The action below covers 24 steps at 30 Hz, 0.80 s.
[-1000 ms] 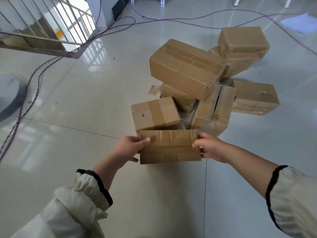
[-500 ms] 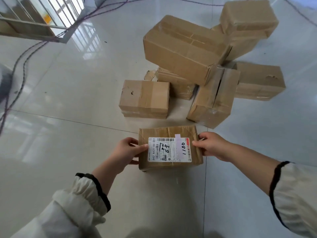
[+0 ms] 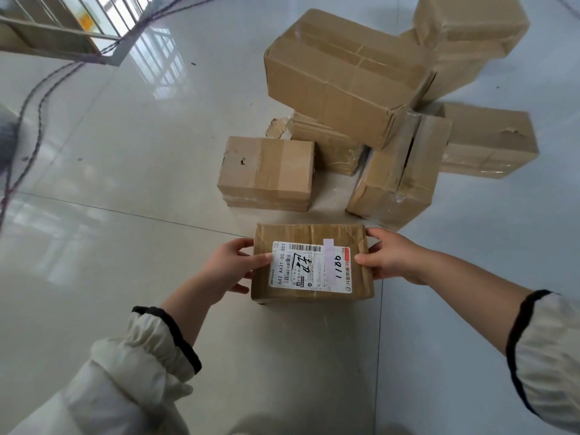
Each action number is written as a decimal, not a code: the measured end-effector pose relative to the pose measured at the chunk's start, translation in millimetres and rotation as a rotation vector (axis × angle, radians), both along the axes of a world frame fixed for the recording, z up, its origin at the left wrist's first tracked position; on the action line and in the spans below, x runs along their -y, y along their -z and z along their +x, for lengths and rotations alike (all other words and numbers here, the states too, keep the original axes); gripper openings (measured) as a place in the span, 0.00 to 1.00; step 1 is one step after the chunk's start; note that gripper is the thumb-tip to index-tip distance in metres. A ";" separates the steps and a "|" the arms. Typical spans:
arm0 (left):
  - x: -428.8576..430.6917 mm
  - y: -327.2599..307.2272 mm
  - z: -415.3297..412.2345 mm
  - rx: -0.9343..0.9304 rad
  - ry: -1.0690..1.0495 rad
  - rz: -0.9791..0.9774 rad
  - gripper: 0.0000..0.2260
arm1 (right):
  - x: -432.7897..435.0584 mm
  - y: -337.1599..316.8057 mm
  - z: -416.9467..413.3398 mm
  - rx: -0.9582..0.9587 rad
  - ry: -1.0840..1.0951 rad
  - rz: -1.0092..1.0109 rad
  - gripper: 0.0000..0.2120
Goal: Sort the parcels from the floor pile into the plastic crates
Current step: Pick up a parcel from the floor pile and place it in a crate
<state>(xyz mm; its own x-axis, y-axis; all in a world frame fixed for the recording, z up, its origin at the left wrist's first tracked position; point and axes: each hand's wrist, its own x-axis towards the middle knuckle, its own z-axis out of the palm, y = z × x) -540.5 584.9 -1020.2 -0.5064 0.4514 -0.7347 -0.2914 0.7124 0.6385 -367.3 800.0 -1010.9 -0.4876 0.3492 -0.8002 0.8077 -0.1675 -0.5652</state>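
Down on the shiny tiled floor (image 3: pixel 125 136), just in front of the pile (image 3: pixel 376 120), the person has one small cardboard parcel (image 3: pixel 314 233) clamped between both hands. The left hand (image 3: pixel 232 268) grips the left end and the right hand (image 3: pixel 389 255) grips the right end. The fingers (image 3: pixel 244 243) curl round the short sides and both thumbs lie on the top face.

The parcel is turned so the shipping label (image 3: pixel 310 266) faces the camera, with a barcode and a handwritten number on it. My guess is it's held flat and square like that so the person can read where it goes. It's hard to say whether it's clear of the floor or just resting on it.

Behind it the other parcels sit jumbled. A taped box (image 3: pixel 266 171) lies nearest, and a long carton (image 3: pixel 342 80) is propped across the others. A couple of cables (image 3: pixel 34 127) snake along the left side.

No plastic crates are anywhere in view, so dropping this one off probably means turning away from the pile first.
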 end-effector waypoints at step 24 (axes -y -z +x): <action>-4.8 2.5 5.2 -0.021 -0.018 -0.097 0.38 | 1.4 -1.0 -1.3 -0.074 -0.389 0.312 0.47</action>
